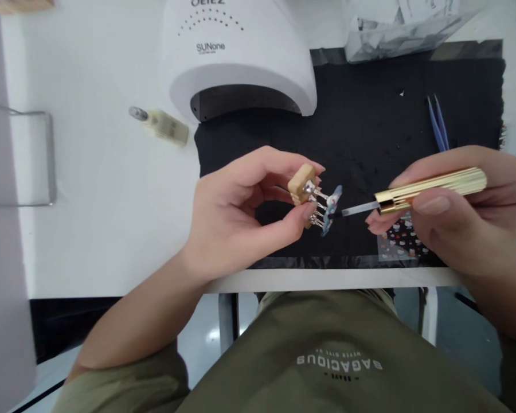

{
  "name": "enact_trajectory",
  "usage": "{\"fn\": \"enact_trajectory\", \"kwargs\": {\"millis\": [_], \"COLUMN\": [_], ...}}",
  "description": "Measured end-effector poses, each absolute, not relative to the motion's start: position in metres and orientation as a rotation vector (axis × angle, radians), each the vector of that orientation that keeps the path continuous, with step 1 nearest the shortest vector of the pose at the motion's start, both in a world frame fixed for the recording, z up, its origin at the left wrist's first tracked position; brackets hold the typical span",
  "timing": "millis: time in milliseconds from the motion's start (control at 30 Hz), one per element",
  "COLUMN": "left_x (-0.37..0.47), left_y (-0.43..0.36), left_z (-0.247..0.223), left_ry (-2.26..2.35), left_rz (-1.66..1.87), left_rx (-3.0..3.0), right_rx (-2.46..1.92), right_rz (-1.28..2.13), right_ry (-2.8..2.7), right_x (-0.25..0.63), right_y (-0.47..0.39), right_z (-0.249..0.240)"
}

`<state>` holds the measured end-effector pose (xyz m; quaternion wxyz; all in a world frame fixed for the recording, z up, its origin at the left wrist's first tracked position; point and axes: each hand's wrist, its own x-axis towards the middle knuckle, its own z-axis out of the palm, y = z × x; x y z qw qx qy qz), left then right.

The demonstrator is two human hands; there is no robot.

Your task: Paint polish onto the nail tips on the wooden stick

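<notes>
Head view: where are the tips (336, 195)?
Held above the mat (361, 126), close to the table's (94, 218) near edge, on slim posts (322, 196) fixed to a block (301, 182).
Why hold the block?
The left hand (236, 212) pinches it between thumb and fingers, probably to keep skin off the tips.
And the right hand (477, 223)?
It pinches the gold handle of the brush (398, 199); the dark end seems to touch a tip. That sideways grip likely gives fine control.
What lies around?
A patterned sheet (402, 238) by the near edge, partly under the right hand. Tweezers (438, 126) lie beyond that hand, presumably for easy reach.
Farther out?
The lamp (241, 63), its mouth facing the near edge, perhaps for access. A bottle (165, 125) lies left of the mat; a box (382, 49) stands on its far edge.
</notes>
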<state>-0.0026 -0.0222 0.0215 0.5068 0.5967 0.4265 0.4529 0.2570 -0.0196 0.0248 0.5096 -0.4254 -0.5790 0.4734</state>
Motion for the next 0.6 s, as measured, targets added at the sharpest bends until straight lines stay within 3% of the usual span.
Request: {"fn": "enact_trajectory", "kwargs": {"millis": [433,600], "left_x": [-0.010,-0.010], "left_y": [-0.013,-0.016], "left_z": [0.004,0.009], "left_ry": [0.802,0.927], "left_rz": [1.240,1.172], "left_rx": [1.790,1.730], "right_rx": [-1.127,-1.080], "right_rz": [1.079,1.090], "right_ry": [-1.347,-1.418], "right_x": [0.257,0.257], "right_y": [-0.014,-0.019], "right_z": [0.019,0.026]}}
